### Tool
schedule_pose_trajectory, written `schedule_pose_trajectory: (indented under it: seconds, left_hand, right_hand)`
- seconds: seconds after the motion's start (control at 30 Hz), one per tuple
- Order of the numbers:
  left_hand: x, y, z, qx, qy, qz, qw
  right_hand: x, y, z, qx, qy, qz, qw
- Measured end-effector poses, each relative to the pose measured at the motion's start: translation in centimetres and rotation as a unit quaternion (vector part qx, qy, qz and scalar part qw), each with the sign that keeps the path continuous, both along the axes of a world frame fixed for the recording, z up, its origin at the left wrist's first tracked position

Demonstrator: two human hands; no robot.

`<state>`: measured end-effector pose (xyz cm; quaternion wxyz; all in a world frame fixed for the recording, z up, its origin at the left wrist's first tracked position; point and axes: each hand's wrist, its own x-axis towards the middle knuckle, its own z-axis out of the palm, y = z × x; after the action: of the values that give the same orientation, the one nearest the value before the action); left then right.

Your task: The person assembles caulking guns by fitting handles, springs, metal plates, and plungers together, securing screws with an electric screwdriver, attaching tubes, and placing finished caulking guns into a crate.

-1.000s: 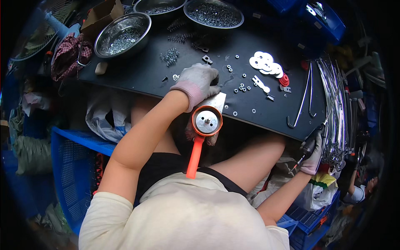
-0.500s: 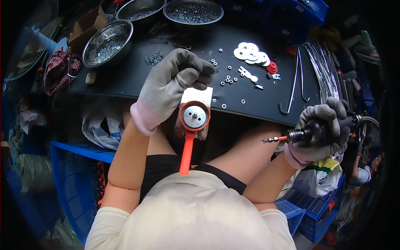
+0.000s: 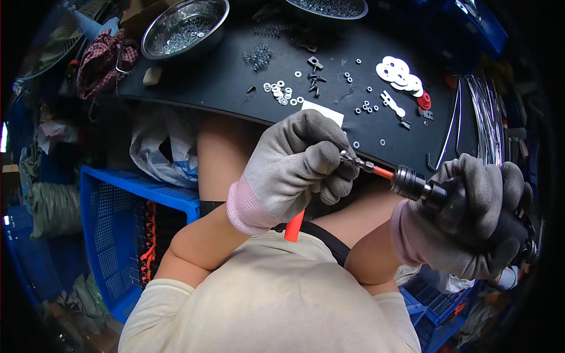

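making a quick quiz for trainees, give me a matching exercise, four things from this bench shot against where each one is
Things
1. round steel bowl
2. flat white discs
3. blue plastic crate
4. black power screwdriver

Places
A. in the right hand
B. far left of the black table
C. below the table, at the person's left
D. right part of the table

Pairs: 1-B, 2-D, 3-C, 4-A

White label (image 3: 323, 111) on black table (image 3: 206, 88)
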<state>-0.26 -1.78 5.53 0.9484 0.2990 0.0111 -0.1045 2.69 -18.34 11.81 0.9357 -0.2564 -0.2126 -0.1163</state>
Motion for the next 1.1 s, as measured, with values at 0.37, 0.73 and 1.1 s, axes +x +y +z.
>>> schedule_pose_trajectory:
  seconds: [0.37,0.73,1.1]
  left_hand:
    - [0.2,0.1,-1.2,0.061,-0.108,0.093,0.988]
    - [1.6,2.3,-2.9,0.304,-0.334,0.145,0.880]
    - [0.9,2.2,-3.0,0.313,-0.295,0.180,0.885]
  right_hand:
    - [0.3,0.6,-0.1,-0.033,-0.060,-0.086,0.994]
    - [0.2,0.8,-1.6,0.024,0.056,-0.048,0.997]
    - [0.0,0.7,-3.0,0.048,0.075,-0.010,0.996]
